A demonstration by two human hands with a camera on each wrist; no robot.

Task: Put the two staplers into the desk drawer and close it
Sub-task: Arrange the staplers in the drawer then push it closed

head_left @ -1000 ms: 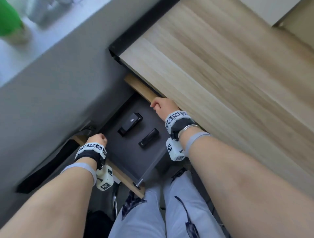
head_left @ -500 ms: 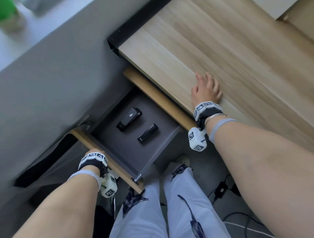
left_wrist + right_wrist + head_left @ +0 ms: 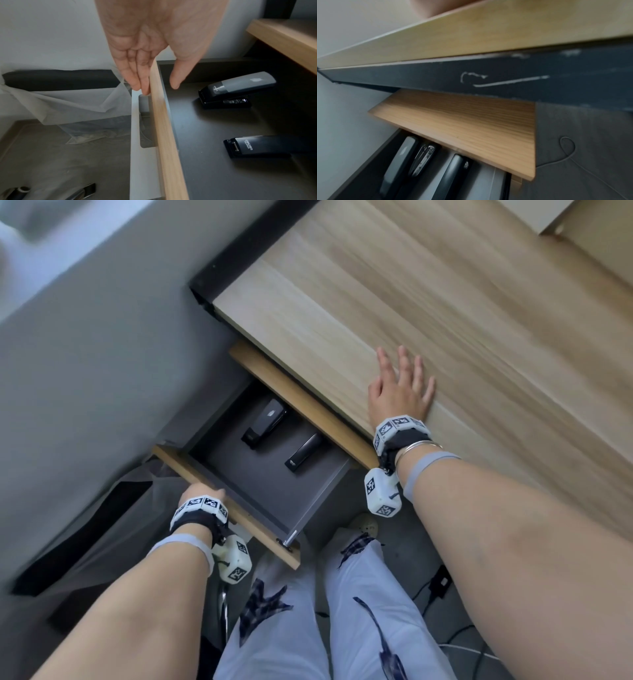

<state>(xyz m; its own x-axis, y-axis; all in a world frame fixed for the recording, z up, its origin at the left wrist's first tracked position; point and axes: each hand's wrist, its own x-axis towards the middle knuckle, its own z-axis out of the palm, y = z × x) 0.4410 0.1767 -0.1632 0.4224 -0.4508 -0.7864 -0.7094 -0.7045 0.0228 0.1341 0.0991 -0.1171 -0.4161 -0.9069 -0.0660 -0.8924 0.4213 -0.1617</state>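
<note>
The dark drawer (image 3: 274, 498) stands pulled out under the wooden desk top (image 3: 445, 302). Two black staplers lie inside it, apart from each other. The larger stapler (image 3: 263, 422) (image 3: 236, 89) has a grey lid, and the slimmer stapler (image 3: 303, 453) (image 3: 257, 146) lies to its right. My left hand (image 3: 202, 491) (image 3: 159, 86) is at the drawer's wooden front panel (image 3: 163, 121), with straight fingers (image 3: 137, 75) along its outer face and the thumb over the inner side. My right hand (image 3: 400, 388) lies flat on the desk top near its front edge, holding nothing.
A wooden board (image 3: 308, 405) (image 3: 462, 121) juts out under the desk just above the drawer's back. A dark chair part under clear plastic wrap (image 3: 85, 525) is at the left. My legs in light trousers (image 3: 308, 611) are below the drawer, and cables (image 3: 442, 580) lie on the floor.
My right hand has come out of the drawer's back and gone up onto the desk top, now flat. My left hand has shifted along to the drawer's front panel.
</note>
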